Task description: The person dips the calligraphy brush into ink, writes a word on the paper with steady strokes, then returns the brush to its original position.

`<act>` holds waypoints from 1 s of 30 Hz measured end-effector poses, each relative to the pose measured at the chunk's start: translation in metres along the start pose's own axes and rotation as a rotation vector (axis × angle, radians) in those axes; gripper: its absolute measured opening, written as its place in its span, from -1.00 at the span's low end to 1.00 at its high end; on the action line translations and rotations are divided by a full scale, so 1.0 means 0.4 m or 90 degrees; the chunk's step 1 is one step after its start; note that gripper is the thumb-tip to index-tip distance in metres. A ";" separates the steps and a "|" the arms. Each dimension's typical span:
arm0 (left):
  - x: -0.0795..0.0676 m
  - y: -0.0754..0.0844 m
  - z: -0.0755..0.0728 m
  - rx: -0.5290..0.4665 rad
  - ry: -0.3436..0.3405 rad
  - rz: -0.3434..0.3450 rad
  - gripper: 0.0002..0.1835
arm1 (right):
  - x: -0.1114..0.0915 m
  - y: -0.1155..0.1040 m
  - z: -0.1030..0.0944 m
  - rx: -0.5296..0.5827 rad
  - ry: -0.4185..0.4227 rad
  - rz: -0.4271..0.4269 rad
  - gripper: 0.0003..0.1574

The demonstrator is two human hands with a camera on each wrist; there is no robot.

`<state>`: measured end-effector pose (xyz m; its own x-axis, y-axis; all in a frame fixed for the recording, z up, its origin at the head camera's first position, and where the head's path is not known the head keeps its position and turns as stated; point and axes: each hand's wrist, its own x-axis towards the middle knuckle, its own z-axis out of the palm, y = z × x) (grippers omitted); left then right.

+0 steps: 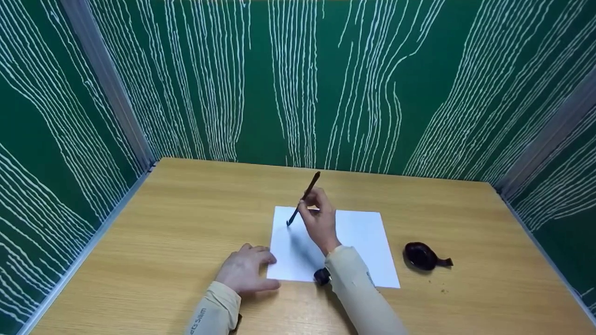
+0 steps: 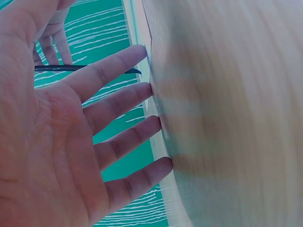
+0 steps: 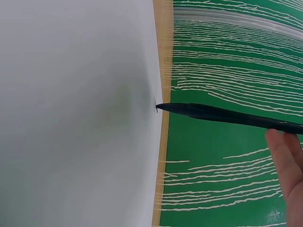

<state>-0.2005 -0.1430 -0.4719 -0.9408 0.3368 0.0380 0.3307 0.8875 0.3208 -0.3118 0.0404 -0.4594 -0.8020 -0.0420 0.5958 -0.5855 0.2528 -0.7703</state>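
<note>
In the head view my right hand (image 1: 321, 218) pinches a dark, slender brush (image 1: 305, 197) over the left part of a white sheet of paper (image 1: 358, 237). Up close in the right wrist view, the pointed bristle tip (image 3: 173, 108) meets the paper (image 3: 71, 118) beside a tiny dark mark. My left hand (image 1: 247, 270) rests at the sheet's lower left corner, thumb and fingers spread. Its fingers (image 2: 125, 97) show straight in the left wrist view, their tips touching down near the paper's edge.
A small black dish with a short handle (image 1: 420, 256) sits on the wooden table (image 1: 209, 218), right of the paper, with a few specks near it. Green walls with wavy white lines (image 1: 293, 83) stand behind the table and at both sides.
</note>
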 end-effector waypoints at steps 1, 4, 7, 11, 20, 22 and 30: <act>0.000 0.000 0.000 0.001 0.001 0.001 -0.40 | 0.000 -0.001 0.000 0.000 0.000 -0.001 -0.75; -0.001 0.000 0.000 0.006 0.004 0.006 -0.41 | 0.000 -0.004 0.000 -0.002 0.002 -0.001 -0.75; -0.001 -0.001 -0.001 0.004 0.001 0.004 -0.41 | -0.001 -0.004 0.001 -0.004 0.005 -0.002 -0.75; 0.000 -0.001 -0.004 -0.001 0.001 0.005 -0.41 | -0.001 -0.007 0.000 0.001 0.008 -0.012 -0.74; -0.002 0.002 -0.007 -0.002 0.011 0.011 -0.41 | -0.003 -0.013 0.000 0.020 0.009 -0.021 -0.72; -0.002 0.002 -0.007 -0.003 0.006 0.007 -0.41 | -0.003 -0.013 0.000 0.022 0.009 -0.022 -0.72; -0.001 0.003 -0.008 -0.004 -0.002 0.001 -0.41 | -0.001 -0.017 -0.002 0.039 0.006 -0.027 -0.73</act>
<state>-0.2000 -0.1433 -0.4685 -0.9400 0.3394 0.0360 0.3320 0.8848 0.3269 -0.3073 0.0394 -0.4541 -0.7753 -0.0422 0.6301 -0.6253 0.1913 -0.7566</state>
